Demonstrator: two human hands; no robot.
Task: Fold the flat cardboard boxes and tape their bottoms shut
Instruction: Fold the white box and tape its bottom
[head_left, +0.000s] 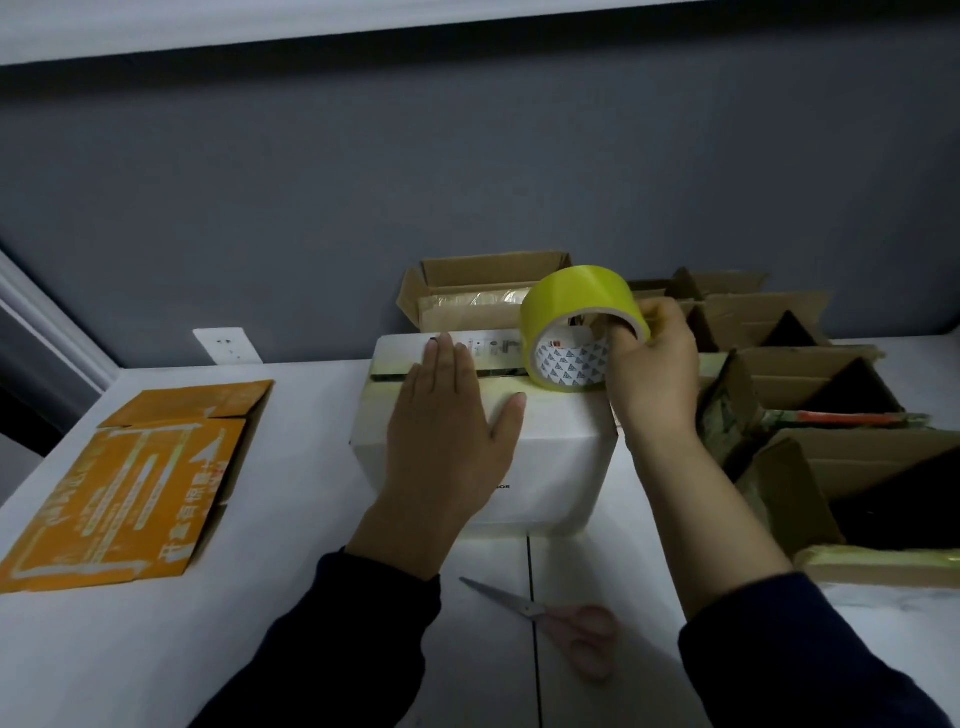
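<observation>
**boxnoob:** So why is the left hand (451, 415) lying flat like that, fingers spread, on top of the white box (483, 452)?

**tapeguy:** Looks like it's pinning the flaps down so the seam stays shut while the tape goes on. Nothing is gripped there; the hand is open, palm down. The right hand (652, 364) is closed around the yellow tape roll (576, 332), fingers hooked through the core, and the roll stands on edge on the box's far right, right on the seam.

**boxnoob:** And the strip?

**tapeguy:** A pale yellow band already runs along the seam toward the left edge, so I'd say the strip is mostly laid and needs cutting. The scissors (550, 618) lie on the desk (322, 597) just in front of the box, within easy reach.

**boxnoob:** Anything left to do?

**tapeguy:** The orange flat box (130, 483) lies unfolded at the left, well apart. The brown open boxes (789, 374) crowd the right and back, looking done.
</observation>
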